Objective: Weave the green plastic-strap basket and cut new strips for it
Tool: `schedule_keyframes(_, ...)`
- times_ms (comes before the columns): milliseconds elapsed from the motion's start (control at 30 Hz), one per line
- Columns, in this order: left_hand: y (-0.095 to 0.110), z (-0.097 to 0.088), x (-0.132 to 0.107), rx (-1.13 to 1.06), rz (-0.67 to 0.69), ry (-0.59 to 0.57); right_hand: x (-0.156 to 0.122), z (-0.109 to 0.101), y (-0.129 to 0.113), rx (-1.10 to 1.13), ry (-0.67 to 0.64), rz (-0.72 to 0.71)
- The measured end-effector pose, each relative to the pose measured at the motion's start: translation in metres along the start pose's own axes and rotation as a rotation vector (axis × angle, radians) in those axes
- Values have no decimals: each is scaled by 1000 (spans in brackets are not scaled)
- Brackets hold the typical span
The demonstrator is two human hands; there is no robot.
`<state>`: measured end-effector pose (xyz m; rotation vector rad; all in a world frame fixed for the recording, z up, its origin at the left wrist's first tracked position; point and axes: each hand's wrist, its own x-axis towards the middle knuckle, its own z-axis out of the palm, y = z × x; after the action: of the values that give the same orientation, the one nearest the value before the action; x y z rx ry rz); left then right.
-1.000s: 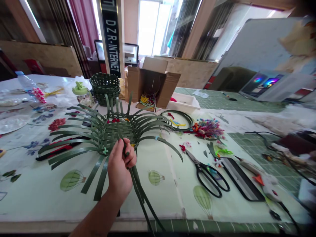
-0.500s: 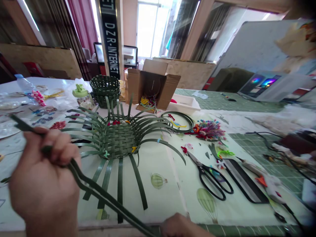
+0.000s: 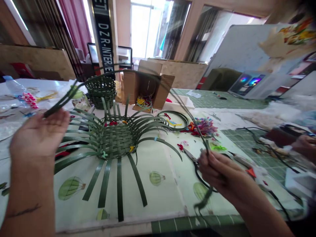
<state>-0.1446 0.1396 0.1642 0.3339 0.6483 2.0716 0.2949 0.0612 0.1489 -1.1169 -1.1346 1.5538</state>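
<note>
Long dark green weaving strips (image 3: 128,71) arch between my two hands, blurred by motion. At the left, my left hand (image 3: 40,133) grips one end of them between thumb and fingers. My right hand (image 3: 221,168) pinches them at the right, with loose ends hanging below it. Between and beyond the hands lies a half-woven green basket (image 3: 117,140). Its base is plaited, and unwoven strips fan out on every side. Small coloured clips (image 3: 131,148) sit at its corners. Black-handled scissors (image 3: 195,161) lie partly hidden behind my right hand.
A finished dark green basket (image 3: 101,90) and an open cardboard box (image 3: 148,89) stand at the back. Right of centre lie a coil of strip (image 3: 185,120) and a bundle of colourful stems (image 3: 204,126). A glue gun (image 3: 256,172) trails its cord. Another person's hand (image 3: 306,146) shows at the right edge.
My right hand has risen from the bottom edge and moved right, over the scissors. My left hand has shifted slightly left and up. The strips now arch high between both hands.
</note>
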Motion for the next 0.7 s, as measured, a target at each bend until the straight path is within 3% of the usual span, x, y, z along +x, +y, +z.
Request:
schedule_keyframes(100, -36, 36, -31, -67, -105, -292, 40, 34, -10, 95, -59, -59)
schedule_keyframes(167, -54, 47, -44, -30, -154, -397, 61, 54, -12, 202, -87, -100)
schedule_keyframes(300, -82, 47, -67, 253, -328, -533, 88, 84, -13, 328, -169, -150)
schedule_keyframes(433, -104, 41, -91, 529, -470, -633, 95, 100, -4, 219, -303, -73)
schedule_keyframes(567, -106, 37, -103, 717, -330, -681, 88, 106, 13, -12, -445, 12)
schedule_keyframes(633, -100, 36, -105, 860, -207, -667, 83, 108, 21, -45, -486, 58)
schedule_keyframes(700, -95, 36, -107, 956, -174, -674, 80, 109, 26, -9, -486, 101)
